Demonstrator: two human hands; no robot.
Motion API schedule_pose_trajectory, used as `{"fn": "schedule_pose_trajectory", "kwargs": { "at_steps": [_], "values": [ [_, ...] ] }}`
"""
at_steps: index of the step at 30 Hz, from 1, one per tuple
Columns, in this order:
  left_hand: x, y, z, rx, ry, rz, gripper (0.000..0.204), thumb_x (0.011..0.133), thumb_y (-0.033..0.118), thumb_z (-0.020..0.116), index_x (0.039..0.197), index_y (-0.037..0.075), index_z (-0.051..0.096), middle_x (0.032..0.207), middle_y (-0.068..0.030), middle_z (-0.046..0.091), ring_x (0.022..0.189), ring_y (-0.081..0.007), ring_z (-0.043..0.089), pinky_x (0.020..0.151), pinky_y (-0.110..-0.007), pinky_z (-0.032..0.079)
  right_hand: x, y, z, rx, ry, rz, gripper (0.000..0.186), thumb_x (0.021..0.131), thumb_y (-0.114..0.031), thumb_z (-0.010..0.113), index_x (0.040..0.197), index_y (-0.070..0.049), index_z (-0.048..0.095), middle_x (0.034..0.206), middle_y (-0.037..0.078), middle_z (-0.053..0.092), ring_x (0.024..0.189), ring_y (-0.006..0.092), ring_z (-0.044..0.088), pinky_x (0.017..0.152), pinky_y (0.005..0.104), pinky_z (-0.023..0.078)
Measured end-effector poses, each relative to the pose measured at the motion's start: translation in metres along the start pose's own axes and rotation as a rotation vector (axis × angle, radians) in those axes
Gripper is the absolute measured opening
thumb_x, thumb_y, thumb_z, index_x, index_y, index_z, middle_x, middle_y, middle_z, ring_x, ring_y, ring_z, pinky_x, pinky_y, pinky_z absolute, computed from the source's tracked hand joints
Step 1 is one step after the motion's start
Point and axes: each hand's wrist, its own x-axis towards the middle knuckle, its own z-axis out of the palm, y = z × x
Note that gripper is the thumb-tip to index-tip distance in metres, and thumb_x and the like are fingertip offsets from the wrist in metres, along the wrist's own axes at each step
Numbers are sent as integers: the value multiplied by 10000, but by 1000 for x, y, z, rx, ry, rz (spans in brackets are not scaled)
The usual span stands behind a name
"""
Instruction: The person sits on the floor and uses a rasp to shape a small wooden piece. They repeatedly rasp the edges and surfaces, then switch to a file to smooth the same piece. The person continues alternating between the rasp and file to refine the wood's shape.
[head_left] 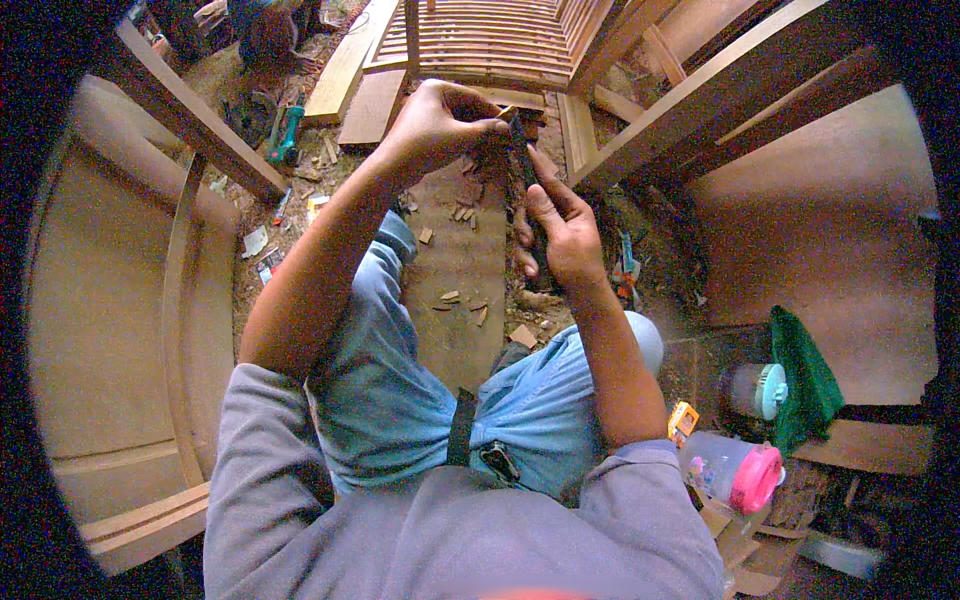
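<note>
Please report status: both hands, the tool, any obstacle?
Left hand and right hand both grip thin dark tool. Tip near small wooden piece. Nothing blocks.

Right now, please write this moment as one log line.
left hand: grips dark tool top | right hand: holds dark tool | wood chips on floor

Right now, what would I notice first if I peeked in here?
First, two bare hands in the middle: the left hand and the right hand grip a dark tool above a board strewn with wood chips. Next, the slatted wooden frame at the top. Then the clear jug's bright pink lid at lower right.
</note>
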Motion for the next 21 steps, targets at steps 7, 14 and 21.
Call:
{"fn": "schedule_pose_trajectory", "kwargs": {
  "at_steps": [7, 14, 21],
  "values": [
    [0, -9, 3, 30, 6, 1, 282, 763, 187, 766, 904, -48, 699, 781, -75, 692, 676, -111, 636, 640, -265, 527, 1, 1, 1, -447, 10, -441, 416, 940, -71, 526, 1353, -120, 500, 772, 39, 583, 590, 65, 512, 578, 191, 442],
    [-3, -2, 4, 90, 45, 59, 265, 766, 168, 763, 903, -51, 701, 748, -67, 685, 634, -103, 618, 604, -267, 519, 3, 8, 0, -227, -40, -544, 416, 955, -94, 508, 1366, -155, 485, 729, 18, 546, 498, 77, 481, 455, 226, 422],
    [-2, -2, 7, 75, 53, 38, 271, 759, 166, 776, 908, -47, 702, 759, -69, 687, 647, -106, 630, 615, -270, 528, -5, 3, 1, 189, -50, -18, 443, 956, -104, 513, 1390, -168, 453, 650, -26, 492, 455, 67, 412, 418, 243, 411]
  ]
}}
